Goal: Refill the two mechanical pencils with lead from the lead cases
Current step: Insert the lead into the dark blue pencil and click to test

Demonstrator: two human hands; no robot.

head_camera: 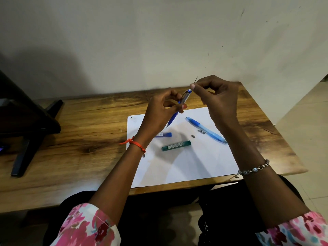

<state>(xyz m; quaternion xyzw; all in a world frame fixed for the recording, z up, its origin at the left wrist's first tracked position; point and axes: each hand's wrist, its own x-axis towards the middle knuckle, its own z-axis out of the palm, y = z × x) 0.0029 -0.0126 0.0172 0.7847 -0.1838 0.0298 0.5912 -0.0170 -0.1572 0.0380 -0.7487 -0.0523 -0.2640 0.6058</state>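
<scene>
Now | left hand [159,112] holds blue-silver pencil [185,97] | right hand [219,100] pinches lead [196,79]

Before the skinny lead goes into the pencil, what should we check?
1. Left hand grips the dark blue pencil, top end up: ok.
2. Pencil's top uncovered; metal cap lies on the paper: ok.
3. Right hand pinches the lead above that top: ok.
4. Lead lined up with the hole: cannot tell.
5. Lead unbroken: cannot tell.
6. Light blue pencil within reach on the paper: ok.
</scene>
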